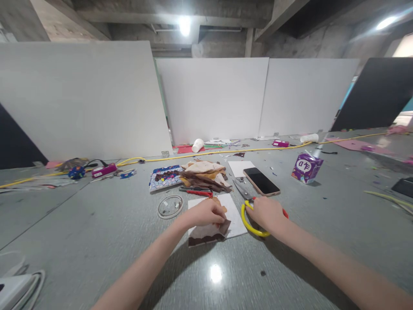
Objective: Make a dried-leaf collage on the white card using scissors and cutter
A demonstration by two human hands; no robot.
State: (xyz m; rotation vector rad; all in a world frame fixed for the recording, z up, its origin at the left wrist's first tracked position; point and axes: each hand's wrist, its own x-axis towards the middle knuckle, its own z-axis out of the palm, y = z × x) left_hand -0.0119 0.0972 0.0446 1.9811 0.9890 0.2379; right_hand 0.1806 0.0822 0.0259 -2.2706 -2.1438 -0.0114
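Observation:
My left hand (209,213) is closed in a pinch on a brown piece of fabric or paper (206,239). That piece lies over the lower part of a white sheet (235,217). A small tan scrap (222,200) shows just beyond my fingers. My right hand (266,212) is closed on a pair of scissors (253,228) with yellow and red handles. The scissors' blades point away from me, towards a phone (262,181). Behind my left hand lie a red and black utility knife (196,192) and a heap of brown and cream scraps (206,174).
A patterned blue piece (164,177) lies left of the scraps, a white ring (170,206) nearer me. A purple drink carton (307,167) stands at right. Along the back runs a yellow cable (219,152), before white panels (213,99). A white paper cup (197,145) lies tipped there.

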